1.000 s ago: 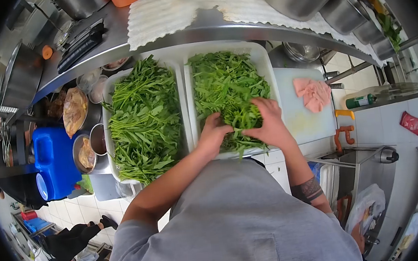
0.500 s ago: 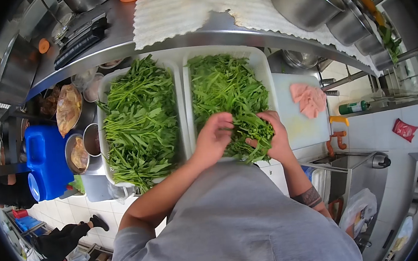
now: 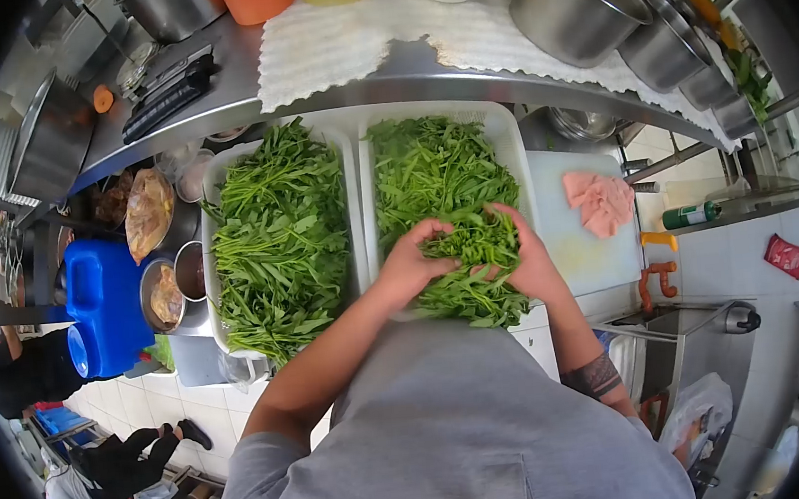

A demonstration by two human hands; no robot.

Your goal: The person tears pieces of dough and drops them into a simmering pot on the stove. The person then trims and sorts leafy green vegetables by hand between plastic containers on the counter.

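My left hand [image 3: 412,265] and my right hand [image 3: 531,265] close from either side on a bunch of leafy greens [image 3: 472,243], its cut stem ends showing between them. The greens look like water spinach. This bunch is over the near end of the right white basket [image 3: 516,149], which is heaped with more greens [image 3: 435,166]. Beside it on the left stands a second white basket [image 3: 354,206], full of the same long-leaved greens [image 3: 280,246]. Parts of my fingers are hidden among the leaves.
On the right, a pink cloth [image 3: 600,203] lies on a white cutting board [image 3: 585,257]. A steel shelf [image 3: 329,99] with pots crosses beyond the baskets. A blue jug [image 3: 109,299] and bowls of meat stand left. Two people are at the far left.
My left hand has gone from loosely raised beside the bunch to gripping its left side. My right hand keeps hold while the bunch has turned, stem ends now facing up. The view has shifted slightly.
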